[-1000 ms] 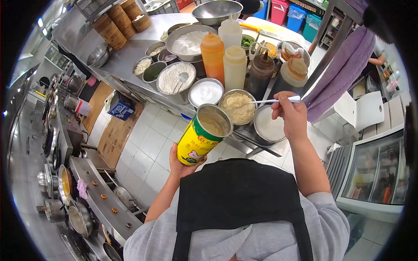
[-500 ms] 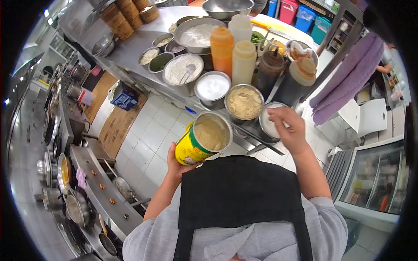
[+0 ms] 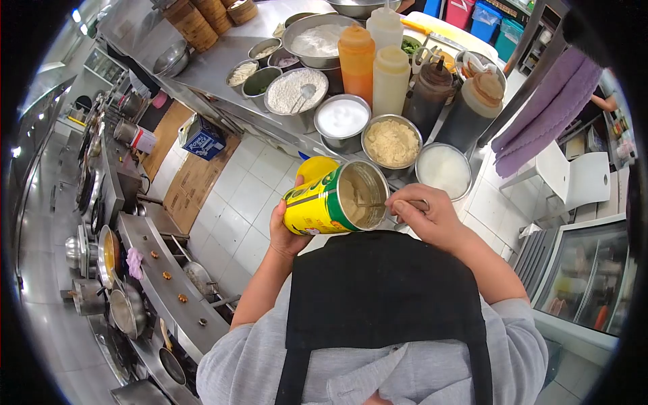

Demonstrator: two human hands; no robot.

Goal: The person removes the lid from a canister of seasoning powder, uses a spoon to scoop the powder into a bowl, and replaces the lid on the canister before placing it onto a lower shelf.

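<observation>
My left hand is wrapped round a yellow and green can, tilted with its mouth to the right. Beige powder shows inside. Behind the can a round yellow lid is partly hidden; what supports it I cannot tell. In my right hand is a metal spoon, pinched by the handle, its head inside the can's mouth. Just beyond the can stands a metal tub of beige powder. Beside it are a tub of white granules and one of fine white powder.
Squeeze bottles, one orange, one cream and dark ones, stand behind the tubs. A flour bowl holds another spoon. To the right hangs a purple towel. Pans line the stove at left.
My right hand has moved left from the white granules to the can. The spoon has left the beige powder tub and is in that hand. The can has tipped further right; the yellow lid now shows.
</observation>
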